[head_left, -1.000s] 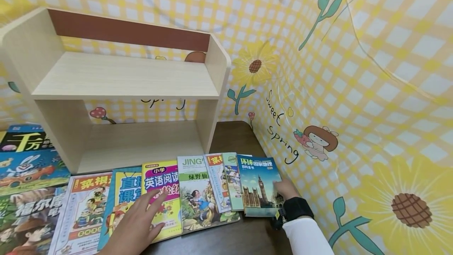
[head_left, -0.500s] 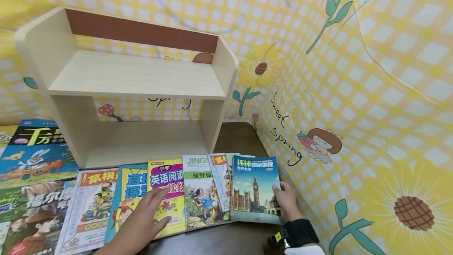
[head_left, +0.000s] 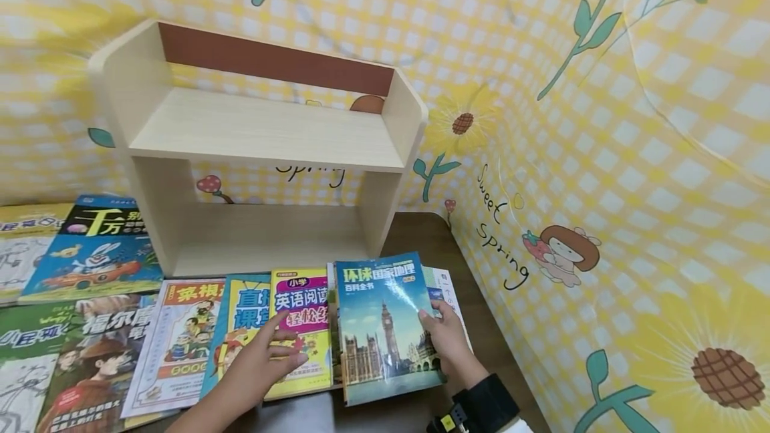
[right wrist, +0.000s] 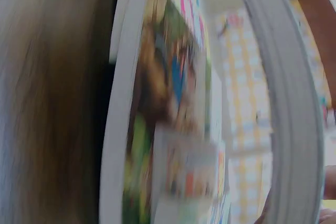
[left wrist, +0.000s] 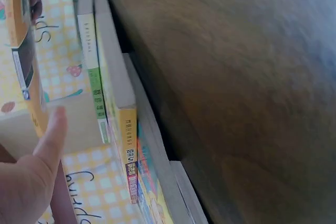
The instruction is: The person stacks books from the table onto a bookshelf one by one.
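Observation:
My right hand grips the right edge of a blue geography book with a clock tower on its cover. The right wrist view shows its thick page edges raised over the blurred books beneath; in the left wrist view its orange spine stands apart from the row. My left hand hovers over a yellow-and-pink English reading book, fingers loosely bent and holding nothing. In the left wrist view my left thumb points toward the blue book's spine. The blue book hides most of the books under it.
A pale wooden two-tier shelf stands behind the books against a yellow checked wall covering. More books lie leftward, including a rabbit-cover book and a detective-cover book. A whitish book shows behind my right hand.
My right hand has taken hold of the blue book and carried it left and up over its neighbours. My left hand stays near the yellow book. The view has shifted left.

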`<act>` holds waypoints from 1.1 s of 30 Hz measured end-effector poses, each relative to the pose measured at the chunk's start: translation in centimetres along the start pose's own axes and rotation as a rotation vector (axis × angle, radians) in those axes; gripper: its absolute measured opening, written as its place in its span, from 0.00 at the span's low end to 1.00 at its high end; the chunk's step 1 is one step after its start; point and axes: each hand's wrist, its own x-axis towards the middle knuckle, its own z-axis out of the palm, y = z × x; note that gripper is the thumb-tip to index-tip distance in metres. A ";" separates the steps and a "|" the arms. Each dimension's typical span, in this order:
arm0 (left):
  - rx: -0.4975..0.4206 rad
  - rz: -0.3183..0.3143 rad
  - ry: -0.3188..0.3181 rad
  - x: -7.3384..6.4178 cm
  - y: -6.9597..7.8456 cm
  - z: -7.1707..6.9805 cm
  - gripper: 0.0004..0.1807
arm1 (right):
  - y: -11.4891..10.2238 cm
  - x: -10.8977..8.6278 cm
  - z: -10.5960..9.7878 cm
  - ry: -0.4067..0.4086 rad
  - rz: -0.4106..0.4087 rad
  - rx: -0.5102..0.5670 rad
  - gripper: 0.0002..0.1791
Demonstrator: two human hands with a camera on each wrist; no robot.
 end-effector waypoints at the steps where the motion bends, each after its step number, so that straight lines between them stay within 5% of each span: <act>1: -0.060 -0.012 0.002 0.1 0.1 -0.1 0.50 | -0.3 -0.1 0.4 -0.025 -0.003 0.015 0.27; 8: -0.248 -0.060 0.041 0.8 0.9 -0.8 0.53 | -2.4 -1.0 2.8 -0.216 -0.042 0.063 0.23; 13: -0.229 -0.034 0.079 1.4 1.0 -2.2 0.56 | -3.4 -1.2 4.3 -0.324 -0.062 0.076 0.19; 17: -0.128 -0.003 0.080 1.6 1.3 -4.2 0.56 | -4.0 -1.1 5.0 -0.397 -0.075 0.059 0.18; 22: -0.106 0.071 -0.046 1.0 1.6 -6.4 0.53 | -4.9 -0.6 5.2 -0.531 -0.103 0.019 0.18; 28: -0.112 0.107 -0.242 -0.4 1.9 -7.8 0.55 | -6.8 0.3 5.0 -0.600 -0.170 -0.108 0.17; 33: -0.241 0.130 -0.383 -1.5 2.0 -8.4 0.59 | -8.1 0.9 5.2 -0.617 -0.197 -0.198 0.14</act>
